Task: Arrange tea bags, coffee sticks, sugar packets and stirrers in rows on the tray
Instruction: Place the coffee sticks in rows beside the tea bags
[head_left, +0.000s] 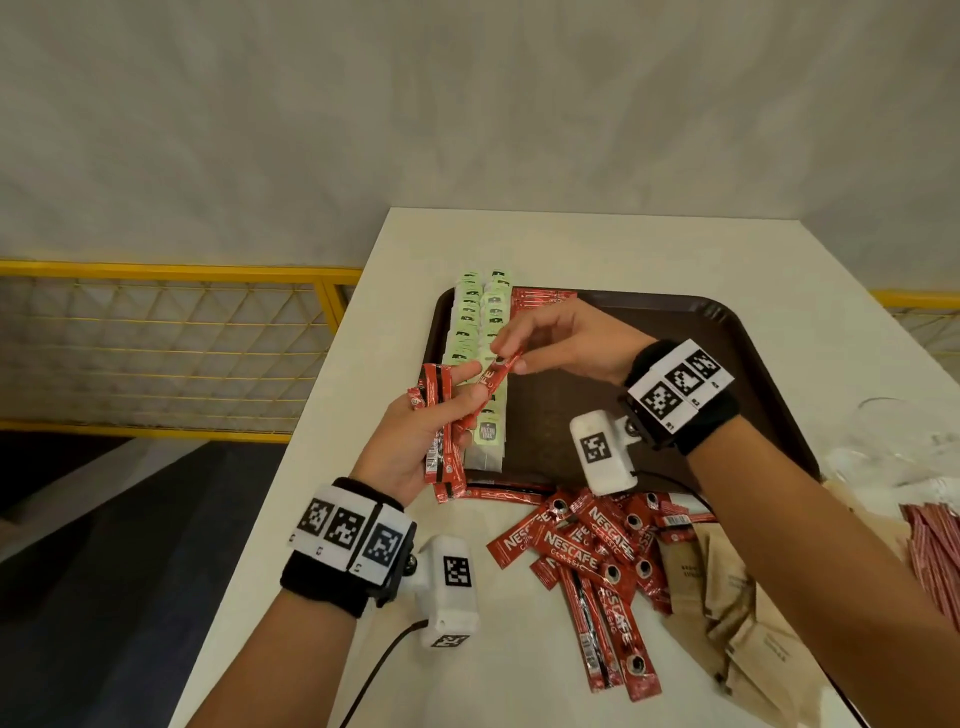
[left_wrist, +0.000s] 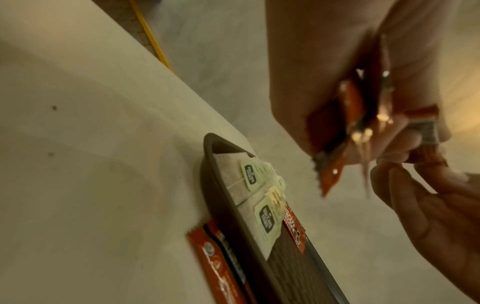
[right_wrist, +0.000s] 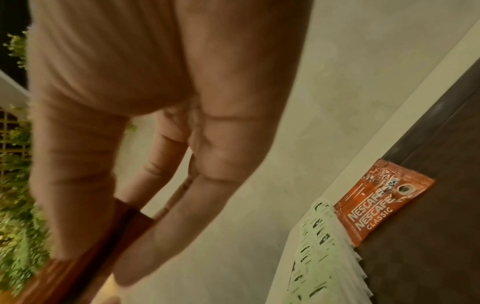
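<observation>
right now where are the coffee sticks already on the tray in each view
Head: sticks at the tray's far left, beside the tea bags.
Left wrist: low centre, right of the tea bags.
Right wrist: right edge, above the tea bags.
Shared landmark: the tea bags.

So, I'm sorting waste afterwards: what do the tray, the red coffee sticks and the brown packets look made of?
Tray: dark brown, likely moulded plastic, with a textured floor and a smooth raised rim. Coffee sticks: glossy printed film, probably foil-lined plastic, given the glints and the crimped ends. Brown packets: matte, creased, looks like kraft paper; any lining cannot be seen.
</observation>
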